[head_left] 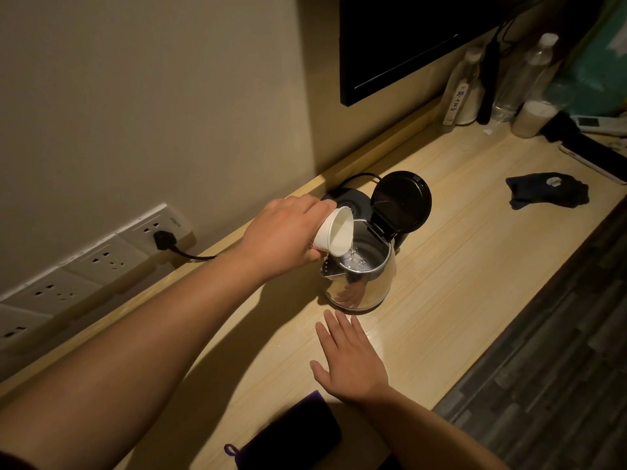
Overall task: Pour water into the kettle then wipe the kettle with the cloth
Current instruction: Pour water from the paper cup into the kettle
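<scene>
A steel kettle stands on the wooden counter with its black lid flipped up. My left hand grips a white paper cup, tilted over the kettle's mouth, and a thin stream of water runs from it into the kettle. My right hand lies flat on the counter just in front of the kettle, fingers apart, holding nothing. A dark purple cloth with a small loop lies at the near edge, below my right hand.
The kettle's black base sits behind it, its cord running to a plug in the wall sockets. A dark crumpled item lies to the right. Bottles and remotes stand at the far right under a dark screen.
</scene>
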`<state>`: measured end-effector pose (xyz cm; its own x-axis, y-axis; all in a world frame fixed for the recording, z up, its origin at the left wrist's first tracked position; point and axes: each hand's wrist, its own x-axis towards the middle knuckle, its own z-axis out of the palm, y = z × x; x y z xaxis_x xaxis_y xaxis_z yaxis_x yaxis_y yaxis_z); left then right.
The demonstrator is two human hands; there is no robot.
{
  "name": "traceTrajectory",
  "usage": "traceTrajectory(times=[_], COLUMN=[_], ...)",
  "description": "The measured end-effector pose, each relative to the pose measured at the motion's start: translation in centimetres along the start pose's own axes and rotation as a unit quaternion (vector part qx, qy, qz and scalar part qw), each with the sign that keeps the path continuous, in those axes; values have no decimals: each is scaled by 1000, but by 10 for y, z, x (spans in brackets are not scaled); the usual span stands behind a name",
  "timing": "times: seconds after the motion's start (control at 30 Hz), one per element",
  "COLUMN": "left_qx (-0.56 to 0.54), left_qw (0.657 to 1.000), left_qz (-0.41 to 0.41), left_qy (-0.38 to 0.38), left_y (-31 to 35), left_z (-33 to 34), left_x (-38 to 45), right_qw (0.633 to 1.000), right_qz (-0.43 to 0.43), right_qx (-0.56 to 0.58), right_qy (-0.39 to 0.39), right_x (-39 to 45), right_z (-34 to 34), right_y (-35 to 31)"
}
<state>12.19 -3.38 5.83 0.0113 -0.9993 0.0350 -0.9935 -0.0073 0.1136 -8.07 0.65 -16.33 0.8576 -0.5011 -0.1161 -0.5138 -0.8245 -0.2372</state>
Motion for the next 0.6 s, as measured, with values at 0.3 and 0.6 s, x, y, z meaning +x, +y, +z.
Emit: traceTrajectory(times=[0.3,0.6], left_qx=[3,-18], left_qw=[1000,999], left_qz=[3,4], left_qy=[-12,-32], left_y=[-4,-6], left_z=[1,-3], left_x=[3,4], right_qw=[1000,1000], right_qz=[0,0], right_qx=[-1,4], right_qy=[1,-1], right_x=[0,0], right_z=[0,2], right_y=[0,1])
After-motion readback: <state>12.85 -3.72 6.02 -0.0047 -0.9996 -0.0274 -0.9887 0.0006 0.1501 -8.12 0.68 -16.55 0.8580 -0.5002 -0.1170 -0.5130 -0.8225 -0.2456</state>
